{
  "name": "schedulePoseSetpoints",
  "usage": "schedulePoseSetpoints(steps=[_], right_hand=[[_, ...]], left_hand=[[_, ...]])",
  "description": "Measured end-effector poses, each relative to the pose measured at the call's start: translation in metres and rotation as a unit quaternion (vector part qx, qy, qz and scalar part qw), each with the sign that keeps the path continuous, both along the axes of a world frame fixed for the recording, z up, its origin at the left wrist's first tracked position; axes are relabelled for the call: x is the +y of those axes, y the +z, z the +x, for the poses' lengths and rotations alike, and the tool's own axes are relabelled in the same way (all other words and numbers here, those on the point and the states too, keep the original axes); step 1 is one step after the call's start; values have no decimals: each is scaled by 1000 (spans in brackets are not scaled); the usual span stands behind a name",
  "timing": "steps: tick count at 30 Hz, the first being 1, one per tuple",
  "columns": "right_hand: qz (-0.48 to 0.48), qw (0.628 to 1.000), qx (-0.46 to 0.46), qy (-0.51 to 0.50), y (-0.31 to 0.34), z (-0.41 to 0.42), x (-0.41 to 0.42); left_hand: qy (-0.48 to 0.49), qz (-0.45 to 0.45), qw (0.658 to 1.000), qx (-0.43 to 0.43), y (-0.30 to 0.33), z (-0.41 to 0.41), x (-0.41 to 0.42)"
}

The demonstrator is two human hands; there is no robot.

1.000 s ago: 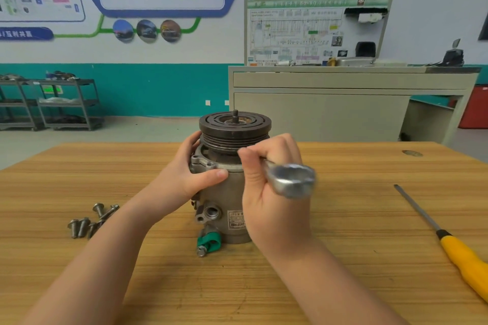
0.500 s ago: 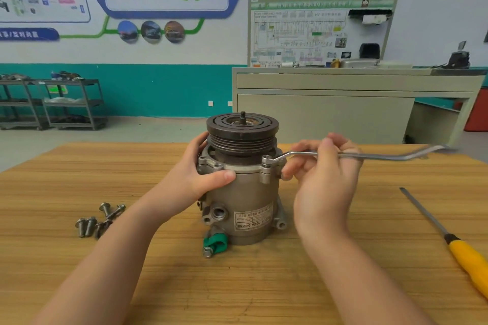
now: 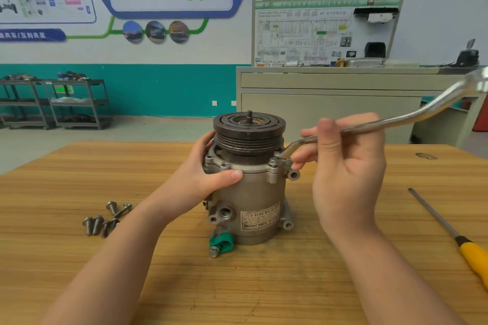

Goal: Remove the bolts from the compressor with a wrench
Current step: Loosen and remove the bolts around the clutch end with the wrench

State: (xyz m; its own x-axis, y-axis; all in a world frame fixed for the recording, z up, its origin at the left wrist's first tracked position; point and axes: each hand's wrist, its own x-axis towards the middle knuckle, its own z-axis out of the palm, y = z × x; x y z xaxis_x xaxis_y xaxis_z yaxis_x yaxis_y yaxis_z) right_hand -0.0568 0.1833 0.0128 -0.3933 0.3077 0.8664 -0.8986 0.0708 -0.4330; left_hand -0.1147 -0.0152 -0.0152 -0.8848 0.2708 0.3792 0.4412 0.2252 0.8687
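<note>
A compressor (image 3: 248, 192) is standing upright on its end in the middle of a wooden bench (image 3: 79, 258), with its grooved pulley (image 3: 248, 129) facing up and a short threaded shaft sticking out of the top. The person's left hand (image 3: 208, 177) is gripping the left side of the compressor just under the pulley, thumb lying across the near face of the body and fingers curled round the far side. The right hand (image 3: 346, 166) is holding a bent wrench (image 3: 390, 121) by the middle of its shank, fingers curled over it and clamped on the metal. The wrench's near end is sitting on a bolt (image 3: 274, 162) on the compressor's upper flange at the right, and the other end is rising up and away to the far right, reaching the frame edge.

A cluster of loose bolts (image 3: 105, 219) is lying on the bench to the left of the compressor, well apart from it. A green clip (image 3: 221, 243) is sticking out at the compressor's base on the near side. A screwdriver (image 3: 454, 235) with a yellow handle is lying on the bench at the right, its shaft pointing away. Beyond the bench, a grey cabinet (image 3: 330, 113) is standing against the wall, and metal shelves (image 3: 52, 103) at the far left are holding items too blurred to tell.
</note>
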Motion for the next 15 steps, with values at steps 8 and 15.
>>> schedulePoseSetpoints(steps=[8, 15], right_hand=[[182, 957, 147, -171, -14, -3, -16], [26, 994, 77, -75, -28, 3, -30]], left_hand=[[-12, -10, 1000, 12, 3, 4, 1], [-10, 4, 1000, 11, 2, 1, 1]])
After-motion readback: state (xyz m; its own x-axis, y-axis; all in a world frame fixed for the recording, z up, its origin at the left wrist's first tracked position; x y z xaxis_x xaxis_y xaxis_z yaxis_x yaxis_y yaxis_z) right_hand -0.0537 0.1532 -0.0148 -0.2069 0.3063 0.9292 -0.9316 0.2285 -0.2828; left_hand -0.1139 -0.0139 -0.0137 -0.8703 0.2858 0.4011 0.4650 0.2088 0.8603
